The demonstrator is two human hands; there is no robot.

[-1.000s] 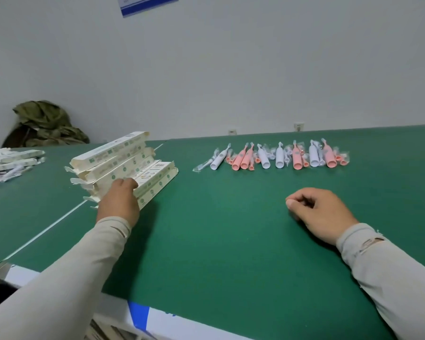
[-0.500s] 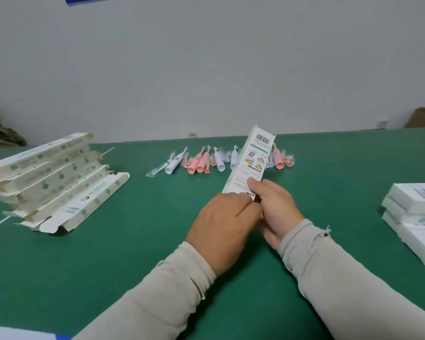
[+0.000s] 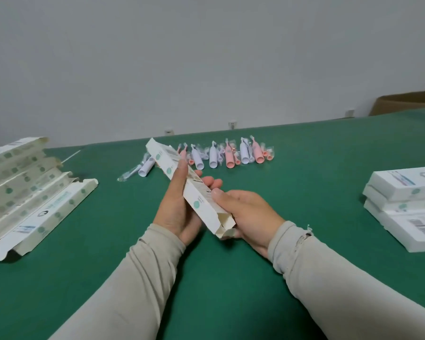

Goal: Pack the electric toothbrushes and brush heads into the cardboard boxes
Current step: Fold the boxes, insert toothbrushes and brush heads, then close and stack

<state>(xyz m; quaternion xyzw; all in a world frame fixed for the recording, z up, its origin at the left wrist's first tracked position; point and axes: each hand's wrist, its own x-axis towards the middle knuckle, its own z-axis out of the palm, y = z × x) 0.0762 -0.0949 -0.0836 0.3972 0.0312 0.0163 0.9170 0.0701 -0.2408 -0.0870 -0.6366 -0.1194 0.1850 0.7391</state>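
Both my hands hold one long white cardboard box [image 3: 194, 192] above the green table [image 3: 304, 192]. My left hand [image 3: 177, 207] grips its middle from the left side. My right hand [image 3: 248, 217] holds the near end, thumb on top, where the flaps stand open. The box points away to the far left. Behind it a row of pink and white electric toothbrushes [image 3: 227, 155] with small bagged brush heads [image 3: 268, 153] lies on the table.
A stack of flat, open-ended boxes [image 3: 30, 187] lies at the left. Closed white boxes [image 3: 407, 204] are piled at the right edge. A brown carton [image 3: 402, 104] stands at the far right by the wall.
My left hand took a box from the left stack and brought it to the centre. Both hands now hold it tilted lower, with its near end open toward me. The view shifted right.
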